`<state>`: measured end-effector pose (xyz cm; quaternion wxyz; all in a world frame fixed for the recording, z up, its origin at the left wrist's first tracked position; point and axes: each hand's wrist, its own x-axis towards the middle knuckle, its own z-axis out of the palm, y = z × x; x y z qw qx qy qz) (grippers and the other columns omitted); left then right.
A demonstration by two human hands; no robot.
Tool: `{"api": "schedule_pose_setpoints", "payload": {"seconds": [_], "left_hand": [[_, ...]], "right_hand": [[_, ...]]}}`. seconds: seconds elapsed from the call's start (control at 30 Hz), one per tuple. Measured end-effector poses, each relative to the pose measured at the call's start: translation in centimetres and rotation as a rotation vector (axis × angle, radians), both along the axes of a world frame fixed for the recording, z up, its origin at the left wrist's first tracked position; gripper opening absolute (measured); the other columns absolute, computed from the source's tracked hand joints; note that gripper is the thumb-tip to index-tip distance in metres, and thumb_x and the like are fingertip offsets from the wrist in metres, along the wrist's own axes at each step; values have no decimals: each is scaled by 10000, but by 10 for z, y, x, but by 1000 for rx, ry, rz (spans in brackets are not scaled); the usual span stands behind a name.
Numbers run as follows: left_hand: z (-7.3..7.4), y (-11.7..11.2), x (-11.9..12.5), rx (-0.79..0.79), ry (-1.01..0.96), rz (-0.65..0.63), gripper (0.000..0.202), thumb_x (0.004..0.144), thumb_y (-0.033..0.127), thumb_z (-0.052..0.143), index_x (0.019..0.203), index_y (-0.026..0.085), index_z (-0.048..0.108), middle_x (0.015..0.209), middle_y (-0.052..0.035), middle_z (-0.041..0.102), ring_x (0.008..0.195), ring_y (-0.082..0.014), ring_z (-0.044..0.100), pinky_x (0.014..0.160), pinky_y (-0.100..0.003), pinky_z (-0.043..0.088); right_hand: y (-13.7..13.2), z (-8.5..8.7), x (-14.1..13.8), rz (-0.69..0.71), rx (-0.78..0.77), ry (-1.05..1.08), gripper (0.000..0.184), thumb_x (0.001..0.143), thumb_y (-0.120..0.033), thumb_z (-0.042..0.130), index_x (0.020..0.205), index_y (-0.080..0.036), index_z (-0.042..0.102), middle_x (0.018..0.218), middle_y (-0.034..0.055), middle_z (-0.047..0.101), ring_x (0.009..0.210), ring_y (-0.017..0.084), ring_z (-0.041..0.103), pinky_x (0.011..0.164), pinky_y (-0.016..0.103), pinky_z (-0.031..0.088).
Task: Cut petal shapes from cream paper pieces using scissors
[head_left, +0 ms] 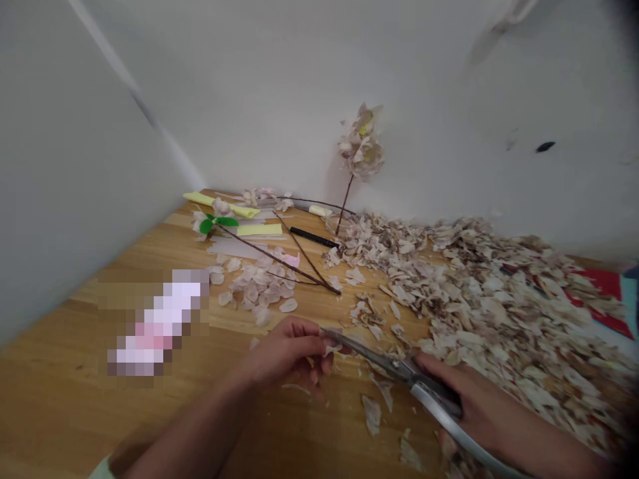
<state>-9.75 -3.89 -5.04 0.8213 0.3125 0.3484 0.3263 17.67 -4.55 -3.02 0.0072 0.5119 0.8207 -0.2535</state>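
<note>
My left hand [294, 349] pinches a small pale petal [332, 347] between thumb and fingers, low over the wooden table. In my right hand [469, 406] is a pair of scissors [399, 366], gripped by the handles. Their blades reach left to the petal at my left fingertips; whether the blades are fully closed I cannot tell. A few loose petals [372, 414] lie on the table below the blades. Right of the scissors spreads a big heap of dried petals [479, 293], partly behind my right hand.
A flower on a stem [362, 146] leans against the wall. On the table [164, 246] are a twig with green leaves [218, 223], a black pen-like stick [313, 237], yellow paper strips [259, 230], a petal pile [259, 283] and a blurred-out item [157, 326]. Red paper [604, 283] lies right.
</note>
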Motion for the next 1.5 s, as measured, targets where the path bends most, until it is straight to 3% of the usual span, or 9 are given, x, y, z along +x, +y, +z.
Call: {"api": "schedule_pose_setpoints", "payload": {"seconds": [0.3, 0.5, 0.87, 0.97, 1.1, 1.17, 1.3, 1.4, 1.5], "left_hand": [[-1, -1, 2, -29, -75, -17, 190, 647, 212, 631, 748, 72, 711, 477, -10, 582, 348, -59, 491, 380, -197, 493], [-1, -2, 1, -32, -79, -30, 187, 661, 213, 619, 749, 78, 714, 490, -9, 585, 357, -63, 508, 383, -195, 499], [0, -2, 2, -7, -18, -6, 209, 660, 271, 662, 769, 101, 714, 511, 4, 602, 371, -59, 515, 411, -182, 484], [0, -2, 7, 78, 85, 92, 237, 711, 317, 639, 869, 152, 701, 677, -22, 674, 512, -99, 600, 483, -209, 510], [-9, -4, 16, 330, 286, 306, 310, 786, 340, 550, 1047, 199, 641, 998, -74, 682, 928, -213, 619, 669, -310, 541], [-15, -6, 18, 519, 427, 406, 314, 816, 306, 506, 1102, 232, 615, 1113, -63, 646, 1051, -218, 563, 820, -355, 493], [-20, -11, 19, 838, 614, 469, 350, 832, 210, 470, 1160, 270, 575, 1212, -33, 595, 1147, -194, 494, 1002, -361, 333], [-20, -14, 19, 891, 613, 467, 376, 842, 196, 447, 1199, 269, 541, 1237, -40, 575, 1151, -190, 490, 997, -358, 333], [-19, -15, 20, 823, 566, 482, 355, 841, 223, 462, 1181, 265, 557, 1230, -41, 579, 1143, -194, 499, 989, -352, 344]], "right_hand": [[2, -2, -4, 12, 8, -72, 397, 625, -295, 591, 1013, -209, 599, 885, 78, 696, 808, 283, 641, 663, 321, 499], [2, -1, -5, -8, -12, 39, 221, 585, -301, 638, 796, -258, 590, 687, -11, 651, 658, 234, 614, 565, 268, 458], [4, -8, 1, -75, -100, 180, 125, 642, -347, 628, 731, -268, 588, 643, -34, 646, 644, 210, 611, 501, 234, 437], [5, -10, -1, -168, -95, 293, 136, 662, -373, 610, 725, -260, 567, 649, -28, 632, 619, 201, 598, 491, 243, 433], [5, -2, -25, -412, -241, 613, 184, 657, -433, 574, 675, -266, 498, 491, -65, 520, 427, 146, 512, 390, 236, 378], [7, 2, -45, -448, -364, 722, 241, 632, -485, 554, 642, -268, 449, 478, -45, 548, 482, 183, 567, 403, 256, 400], [14, -6, -86, -554, -262, 775, 318, 540, -404, 671, 700, -266, 433, 591, -27, 607, 612, 223, 628, 552, 319, 470], [19, -19, -106, -546, -259, 835, 334, 538, -366, 676, 715, -269, 410, 664, -22, 637, 619, 210, 629, 566, 326, 490], [21, -20, -112, -539, -246, 873, 327, 540, -365, 653, 689, -271, 377, 627, -35, 628, 608, 208, 631, 556, 323, 495]]}}
